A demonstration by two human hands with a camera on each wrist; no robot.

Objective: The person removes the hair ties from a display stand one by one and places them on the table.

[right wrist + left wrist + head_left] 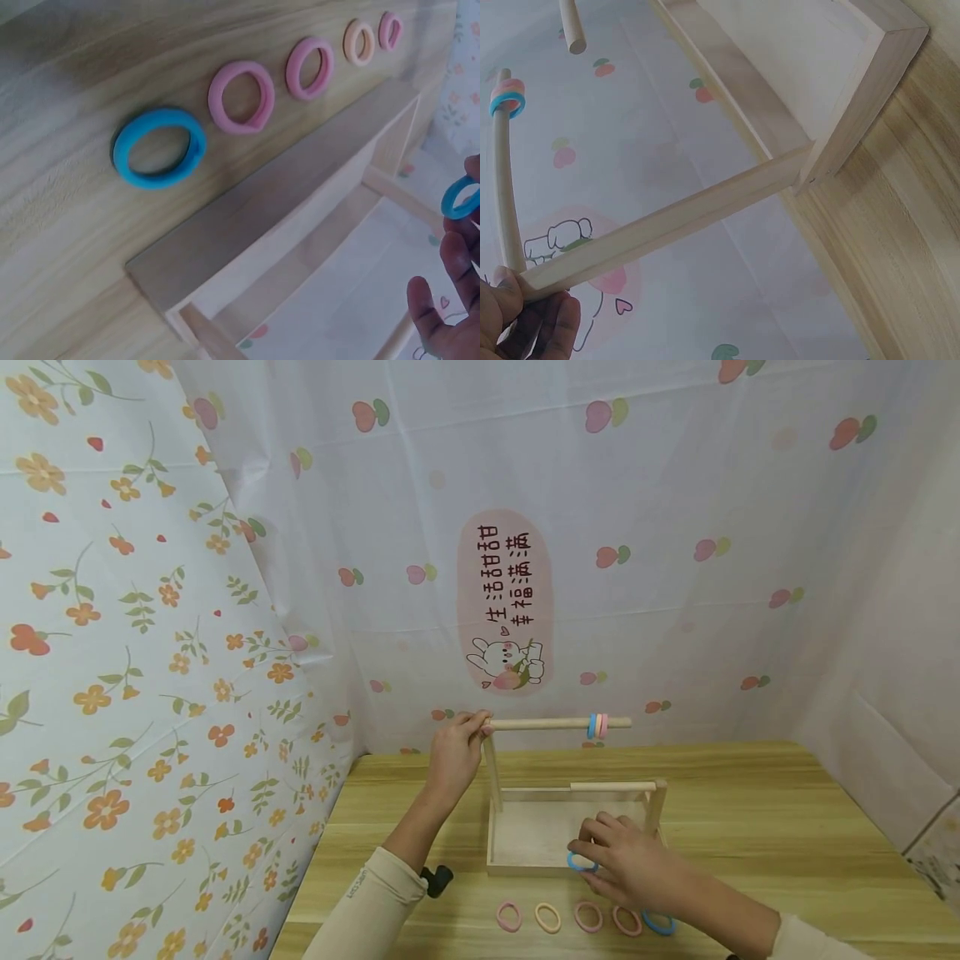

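A wooden rack has a shallow tray base, a tall post at the left and a short post at the right. My left hand grips the top of the tall post, where an upper rod extends rightward with its far end free. Blue, cream and pink hair ties encircle that rod near its free end. A lower rod juts leftward from the short post. Over the tray's front right, my right hand pinches a small blue hair tie between thumb and fingers.
In front of the tray lies a row of hair ties on the wooden table: several pink and cream ones, plus a blue one at the right end. A black object sits beside the left forearm. Printed curtains hang behind and at the sides.
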